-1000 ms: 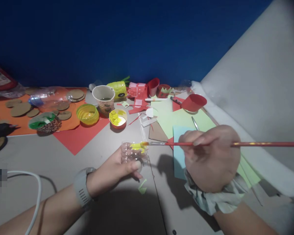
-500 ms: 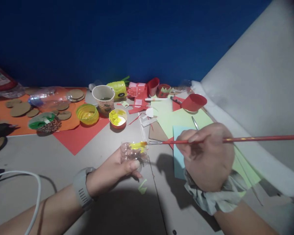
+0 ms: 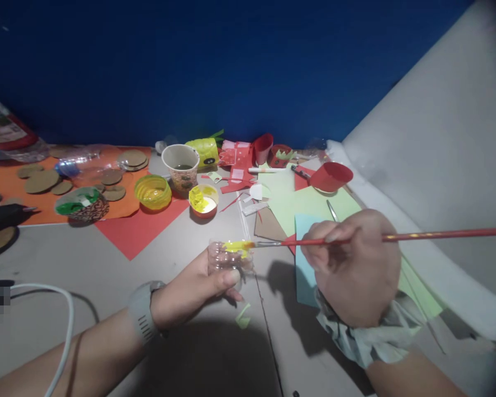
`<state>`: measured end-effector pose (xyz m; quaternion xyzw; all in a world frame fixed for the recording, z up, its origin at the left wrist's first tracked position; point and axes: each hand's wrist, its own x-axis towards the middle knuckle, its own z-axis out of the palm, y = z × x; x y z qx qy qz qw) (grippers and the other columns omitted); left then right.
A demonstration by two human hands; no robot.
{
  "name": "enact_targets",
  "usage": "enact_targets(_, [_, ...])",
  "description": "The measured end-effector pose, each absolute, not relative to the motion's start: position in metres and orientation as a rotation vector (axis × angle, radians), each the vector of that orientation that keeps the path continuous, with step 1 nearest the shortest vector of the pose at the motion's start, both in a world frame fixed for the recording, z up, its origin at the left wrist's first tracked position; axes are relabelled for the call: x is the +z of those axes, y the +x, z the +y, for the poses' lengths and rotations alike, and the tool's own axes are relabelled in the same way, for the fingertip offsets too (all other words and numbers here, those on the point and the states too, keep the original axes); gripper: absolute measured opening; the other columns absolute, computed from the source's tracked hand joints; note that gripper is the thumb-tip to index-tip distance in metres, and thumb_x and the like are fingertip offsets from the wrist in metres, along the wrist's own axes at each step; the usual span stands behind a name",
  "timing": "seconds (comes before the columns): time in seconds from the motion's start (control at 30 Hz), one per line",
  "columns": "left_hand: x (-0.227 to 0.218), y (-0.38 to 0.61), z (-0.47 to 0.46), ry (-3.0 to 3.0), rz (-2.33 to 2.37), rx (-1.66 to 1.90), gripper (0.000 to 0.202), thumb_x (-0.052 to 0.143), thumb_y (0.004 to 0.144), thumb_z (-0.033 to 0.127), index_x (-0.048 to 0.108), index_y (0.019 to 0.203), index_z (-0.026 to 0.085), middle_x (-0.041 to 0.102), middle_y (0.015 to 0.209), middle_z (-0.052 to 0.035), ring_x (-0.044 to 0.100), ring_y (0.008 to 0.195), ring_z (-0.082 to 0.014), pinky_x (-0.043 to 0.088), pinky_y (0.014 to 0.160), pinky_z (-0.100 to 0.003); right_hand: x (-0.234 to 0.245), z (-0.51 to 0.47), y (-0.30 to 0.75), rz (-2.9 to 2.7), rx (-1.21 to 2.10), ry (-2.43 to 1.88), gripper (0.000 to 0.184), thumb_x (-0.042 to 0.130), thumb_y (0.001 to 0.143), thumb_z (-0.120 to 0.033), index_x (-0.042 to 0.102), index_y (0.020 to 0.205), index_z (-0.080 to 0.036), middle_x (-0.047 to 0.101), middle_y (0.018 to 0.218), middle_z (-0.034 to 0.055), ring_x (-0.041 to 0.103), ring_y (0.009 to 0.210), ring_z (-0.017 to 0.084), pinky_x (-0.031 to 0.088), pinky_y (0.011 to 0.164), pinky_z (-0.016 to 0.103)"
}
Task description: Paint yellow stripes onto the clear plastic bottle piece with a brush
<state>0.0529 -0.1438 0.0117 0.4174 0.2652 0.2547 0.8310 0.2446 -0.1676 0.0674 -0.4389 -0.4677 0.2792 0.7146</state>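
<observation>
Two hands, one clear ridged plastic piece (image 3: 227, 262), one red-handled paintbrush (image 3: 297, 242); clock directions taken from the piece.
Plastic piece: just off the view's centre toward 6 to 7 o'clock, streaked with yellow paint (image 3: 233, 246) along its 12 o'clock side; contact with the tabletop (image 3: 169, 242) cannot be told. Left hand (image 3: 196, 288), 8 o'clock: half closed around the piece, thumb along the near side. Right hand (image 3: 355, 270), 3 o'clock: fingers pinched on the brush handle, bristles at the painted side. Paint tub (image 3: 203, 214), 11 o'clock; paper cup (image 3: 182, 177), 11 o'clock, farther. Handling, judged: light, thin-walled, apt to dent under a squeeze, slippery where painted; best gripped gently by the bare lower wall.
</observation>
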Motion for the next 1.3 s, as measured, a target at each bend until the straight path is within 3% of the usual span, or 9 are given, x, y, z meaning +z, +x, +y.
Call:
enact_targets(0.33, [0.009,0.052,-0.143,0.894,0.535,0.546,0.051,0.067,0.073,0.053,0.058,0.110,0.019,0.054,0.109,-0.0107,0.052,0.096,-0.0200,0.054,0.072,-0.033,0.067,-0.167,0.247,-0.985,0.633,-1.004,0.025,0.047,0.091,-0.027,0.051,0.067,-0.022,0.041,0.042,-0.0058,0.038,0.035,0.010,0.025,0.034,0.023])
enact_targets(0.5, [0.008,0.051,-0.144,0.884,0.515,0.521,0.054,0.066,0.074,0.052,0.057,0.116,0.019,0.054,0.119,-0.0138,0.051,0.107,-0.0256,0.053,0.079,-0.038,0.066,-0.166,0.246,-1.011,0.639,-0.948,0.024,0.046,0.092,-0.027,0.051,0.069,-0.022,0.040,0.042,-0.0061,0.037,0.036,0.009,0.026,0.034,0.023])
enact_targets(0.73, [0.006,0.052,-0.144,0.865,0.488,0.533,0.054,0.068,0.074,0.049,0.058,0.116,0.018,0.057,0.117,-0.0141,0.051,0.112,-0.0285,0.052,0.083,-0.041,0.064,-0.166,0.245,-1.007,0.687,-0.931,0.024,0.044,0.093,-0.029,0.050,0.071,-0.021,0.042,0.043,-0.0061,0.039,0.038,0.009,0.028,0.036,0.021])
enact_targets(0.9, [0.002,0.051,-0.144,0.867,0.475,0.550,0.051,0.067,0.075,0.048,0.060,0.115,0.018,0.057,0.120,-0.0149,0.052,0.111,-0.0286,0.053,0.082,-0.040,0.065,-0.166,0.245,-0.962,0.645,-0.963,0.029,0.037,0.096,-0.022,0.048,0.068,-0.021,0.039,0.042,-0.0071,0.037,0.037,0.008,0.031,0.037,0.021])
enact_targets(1.3, [0.004,0.049,-0.144,0.858,0.476,0.561,0.047,0.066,0.076,0.051,0.059,0.114,0.024,0.059,0.119,-0.0096,0.053,0.107,-0.0210,0.052,0.083,-0.035,0.064,-0.167,0.240,-0.929,0.660,-0.993,0.027,0.041,0.094,-0.022,0.048,0.068,-0.021,0.039,0.044,-0.0068,0.037,0.038,0.008,0.029,0.036,0.021])
